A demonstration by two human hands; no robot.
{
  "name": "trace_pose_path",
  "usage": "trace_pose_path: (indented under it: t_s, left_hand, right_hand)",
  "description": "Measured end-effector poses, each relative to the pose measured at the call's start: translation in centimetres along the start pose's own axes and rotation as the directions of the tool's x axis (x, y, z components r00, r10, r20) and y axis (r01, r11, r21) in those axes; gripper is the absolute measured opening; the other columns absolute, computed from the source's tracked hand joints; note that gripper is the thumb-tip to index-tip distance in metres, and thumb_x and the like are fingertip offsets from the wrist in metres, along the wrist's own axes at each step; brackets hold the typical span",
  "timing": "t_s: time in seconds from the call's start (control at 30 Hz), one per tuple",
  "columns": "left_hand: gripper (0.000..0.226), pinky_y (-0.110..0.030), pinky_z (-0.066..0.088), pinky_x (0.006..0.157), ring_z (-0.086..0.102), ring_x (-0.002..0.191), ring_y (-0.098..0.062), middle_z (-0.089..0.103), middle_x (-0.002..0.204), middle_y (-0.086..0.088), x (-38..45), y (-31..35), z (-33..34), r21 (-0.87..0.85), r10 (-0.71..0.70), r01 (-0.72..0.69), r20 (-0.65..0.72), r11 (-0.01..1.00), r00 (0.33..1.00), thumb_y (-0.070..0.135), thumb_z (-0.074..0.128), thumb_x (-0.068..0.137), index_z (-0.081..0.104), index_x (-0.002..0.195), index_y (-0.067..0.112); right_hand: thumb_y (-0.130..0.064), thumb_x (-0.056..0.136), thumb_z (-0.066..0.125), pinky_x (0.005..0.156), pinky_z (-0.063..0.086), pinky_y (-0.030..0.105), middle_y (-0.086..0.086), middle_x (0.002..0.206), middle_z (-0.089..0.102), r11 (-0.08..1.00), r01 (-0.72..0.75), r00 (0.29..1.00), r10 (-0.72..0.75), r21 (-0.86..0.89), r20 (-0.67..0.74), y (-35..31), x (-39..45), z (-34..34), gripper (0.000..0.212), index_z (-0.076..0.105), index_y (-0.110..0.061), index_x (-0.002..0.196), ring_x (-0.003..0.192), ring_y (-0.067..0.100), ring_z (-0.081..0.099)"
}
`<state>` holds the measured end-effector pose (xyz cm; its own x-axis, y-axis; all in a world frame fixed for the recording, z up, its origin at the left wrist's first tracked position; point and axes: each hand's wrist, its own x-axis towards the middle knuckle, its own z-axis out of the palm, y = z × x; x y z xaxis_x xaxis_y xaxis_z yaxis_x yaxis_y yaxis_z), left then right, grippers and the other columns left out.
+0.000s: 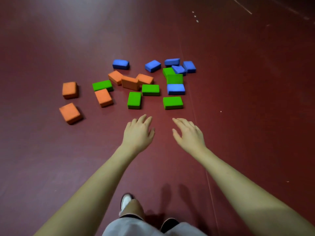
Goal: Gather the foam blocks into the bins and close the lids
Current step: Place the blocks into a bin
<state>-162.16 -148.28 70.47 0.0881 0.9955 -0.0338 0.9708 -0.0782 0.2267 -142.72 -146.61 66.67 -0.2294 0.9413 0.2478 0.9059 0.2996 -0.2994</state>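
Several foam blocks lie scattered on the dark red floor (238, 82). Orange blocks (70, 113) are on the left, green blocks (134, 100) in the middle and blue blocks (120, 64) along the far side and right. A green block (172, 102) lies closest to my hands. My left hand (138, 132) and my right hand (188, 134) reach forward side by side, fingers straight and spread, holding nothing. Both hover just short of the nearest green blocks. No bin or lid is in view.
My legs in light trousers (148, 227) and dark shoes (126, 200) show at the bottom edge. A thin seam line (207, 176) runs along the floor on the right. Small white specks (195, 16) dot the far floor.
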Motion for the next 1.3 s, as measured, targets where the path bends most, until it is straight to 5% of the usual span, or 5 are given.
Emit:
trace_pose_path:
  t_s: [0.5,0.83,1.3]
  left_hand:
    - [0.051,-0.036,0.034,0.098,0.044,0.124,-0.032,0.037,0.151,-0.004,32.5,-7.8,-3.8,-0.003,0.103,-0.103,-0.017,0.995,0.994,0.038,0.044,0.097,0.040,0.144,0.019]
    - [0.050,-0.036,0.033,0.100,0.045,0.126,-0.032,0.037,0.151,-0.007,49.7,-6.8,-1.4,-0.026,0.144,-0.143,0.069,0.989,0.987,0.037,0.045,0.097,0.040,0.144,0.019]
    - [0.052,-0.037,0.035,0.098,0.045,0.125,-0.034,0.037,0.151,-0.007,73.8,-3.6,4.3,-0.005,-0.063,0.064,0.141,0.998,0.988,0.039,0.045,0.097,0.040,0.144,0.018]
  right_hand:
    - [-0.026,0.082,0.058,0.074,0.050,0.039,0.004,0.119,0.066,0.994,-0.103,0.990,0.098,-0.042,-0.101,4.7,30.1,5.6,0.044,0.064,-0.011,0.123,0.096,0.031,0.064]
    - [-0.028,0.081,0.056,0.074,0.051,0.038,0.004,0.118,0.066,0.988,-0.139,0.989,0.134,-0.071,-0.062,12.9,44.2,9.2,0.047,0.064,-0.012,0.124,0.094,0.031,0.064]
    - [-0.030,0.073,0.062,0.062,0.053,0.031,0.003,0.099,0.071,0.995,0.056,0.994,-0.048,-0.087,0.096,28.9,66.4,15.3,0.042,0.070,-0.012,0.109,0.077,0.026,0.067]
